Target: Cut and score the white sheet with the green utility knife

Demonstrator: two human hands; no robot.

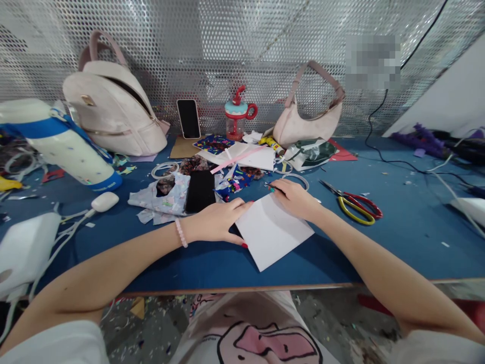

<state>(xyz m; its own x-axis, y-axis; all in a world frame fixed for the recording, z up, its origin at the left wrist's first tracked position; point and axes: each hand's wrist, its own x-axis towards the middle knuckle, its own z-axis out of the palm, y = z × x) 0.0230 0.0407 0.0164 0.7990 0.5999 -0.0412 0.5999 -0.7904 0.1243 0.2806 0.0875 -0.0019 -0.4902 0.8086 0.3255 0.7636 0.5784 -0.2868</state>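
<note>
A white sheet of paper [271, 232] lies tilted on the blue table [401, 242] near its front edge. My left hand [217, 220] lies flat on the sheet's left edge, fingers stretched out, a pink bead bracelet on the wrist. My right hand [293, 197] rests at the sheet's far corner, its fingers closed round a thin green-tipped pen [273, 188] whose tip is at the paper's top edge.
Red and yellow scissors [354, 205] lie right of the sheet. Fabric scraps, a black cloth [200, 190] and paper cuttings crowd behind it. Further back stand a phone [188, 118], a red cup [237, 114], two pink bags and a white-blue bottle [60, 144]. A black cable runs at the right.
</note>
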